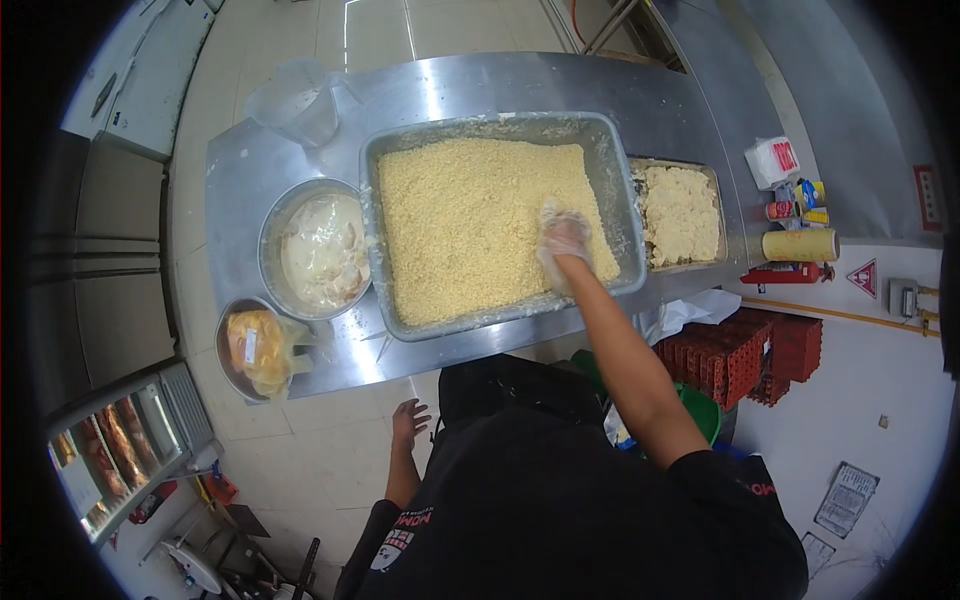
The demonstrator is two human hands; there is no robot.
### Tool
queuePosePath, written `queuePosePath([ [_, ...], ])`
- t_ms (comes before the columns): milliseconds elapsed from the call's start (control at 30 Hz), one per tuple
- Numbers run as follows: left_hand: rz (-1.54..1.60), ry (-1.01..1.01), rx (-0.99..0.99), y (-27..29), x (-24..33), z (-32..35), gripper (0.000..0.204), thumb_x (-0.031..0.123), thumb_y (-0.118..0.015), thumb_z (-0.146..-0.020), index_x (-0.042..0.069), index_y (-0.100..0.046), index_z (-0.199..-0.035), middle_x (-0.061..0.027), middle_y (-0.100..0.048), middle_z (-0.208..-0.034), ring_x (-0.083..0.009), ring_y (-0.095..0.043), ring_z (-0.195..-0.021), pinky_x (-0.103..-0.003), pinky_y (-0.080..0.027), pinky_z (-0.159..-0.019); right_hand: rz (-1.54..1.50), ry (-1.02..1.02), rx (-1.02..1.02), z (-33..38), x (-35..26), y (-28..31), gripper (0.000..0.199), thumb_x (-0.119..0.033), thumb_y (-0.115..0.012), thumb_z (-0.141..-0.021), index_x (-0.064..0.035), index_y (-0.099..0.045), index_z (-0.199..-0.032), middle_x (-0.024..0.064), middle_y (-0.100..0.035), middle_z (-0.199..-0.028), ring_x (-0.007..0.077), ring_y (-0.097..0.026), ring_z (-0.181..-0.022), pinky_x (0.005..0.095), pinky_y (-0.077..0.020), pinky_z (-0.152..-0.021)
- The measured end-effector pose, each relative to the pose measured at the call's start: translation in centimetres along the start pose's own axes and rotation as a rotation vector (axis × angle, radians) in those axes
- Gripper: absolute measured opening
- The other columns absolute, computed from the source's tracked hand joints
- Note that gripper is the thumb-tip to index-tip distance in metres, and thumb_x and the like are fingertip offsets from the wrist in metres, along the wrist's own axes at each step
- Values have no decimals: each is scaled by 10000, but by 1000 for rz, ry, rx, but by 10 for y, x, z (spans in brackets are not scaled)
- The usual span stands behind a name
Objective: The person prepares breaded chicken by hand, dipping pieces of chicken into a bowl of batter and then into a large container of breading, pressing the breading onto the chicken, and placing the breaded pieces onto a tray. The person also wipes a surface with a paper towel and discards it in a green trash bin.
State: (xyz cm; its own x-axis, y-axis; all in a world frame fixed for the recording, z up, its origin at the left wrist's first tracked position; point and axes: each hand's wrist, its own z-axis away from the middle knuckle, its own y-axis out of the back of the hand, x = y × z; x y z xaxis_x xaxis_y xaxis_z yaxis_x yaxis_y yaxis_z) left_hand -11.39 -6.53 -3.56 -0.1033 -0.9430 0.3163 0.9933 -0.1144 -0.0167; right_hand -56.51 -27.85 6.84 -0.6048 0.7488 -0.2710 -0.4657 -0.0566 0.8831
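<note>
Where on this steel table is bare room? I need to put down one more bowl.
The steel table is bare along its far edge, behind the breadcrumb tray and right of the plastic jug, and at the front edge between the bagged bowl and tray. The left is crowded around the batter bowl; the right hand works the crumbs.

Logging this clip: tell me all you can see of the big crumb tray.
The tray is a deep rectangular grey bin, plastic by its look, with rounded corners and smeared walls. Yellow crumbs fill it almost level. It sits flat on the steel table, between a metal bowl and a smaller tray. The gloved right hand presses into the crumbs.
</note>
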Motion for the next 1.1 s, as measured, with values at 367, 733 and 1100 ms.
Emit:
queuePosePath([
  [367, -14, 39, 38, 17, -9, 3, 392, 303, -429, -888, 78, -459, -1207, -113, -616, -1074, -237, -626, -828, -359, -465, -692, 168, 738, 181, 61, -82, -38, 420, -348, -422, -889, 7, -584, -1046, 228, -569, -1105, 360, -549, -1024, 410, -430, -882],
  [733, 57, 14, 84, 34, -23, 26, 401, 323, -439, -889, 82, -460, -1210, -120, -615, -1077, -218, -626, -813, -341, -467, -666, -109, 79, 262, -66, -14, 19, 291, -278, -493, -860, -19, -624, -881, 178, -624, -882, 332, -607, -825, 396, -484, -718],
  [1100, 77, 43, 107, 30, -30, 29, 380, 336, -444, -902, 93, -471, -1193, -108, -618, -1069, -214, -626, -804, -344, -472, -662, 155, 730, 124, 26, -84, -17, 308, -302, -427, -878, -94, -570, -1055, 86, -597, -1010, 232, -562, -957, 323, -459, -843],
])
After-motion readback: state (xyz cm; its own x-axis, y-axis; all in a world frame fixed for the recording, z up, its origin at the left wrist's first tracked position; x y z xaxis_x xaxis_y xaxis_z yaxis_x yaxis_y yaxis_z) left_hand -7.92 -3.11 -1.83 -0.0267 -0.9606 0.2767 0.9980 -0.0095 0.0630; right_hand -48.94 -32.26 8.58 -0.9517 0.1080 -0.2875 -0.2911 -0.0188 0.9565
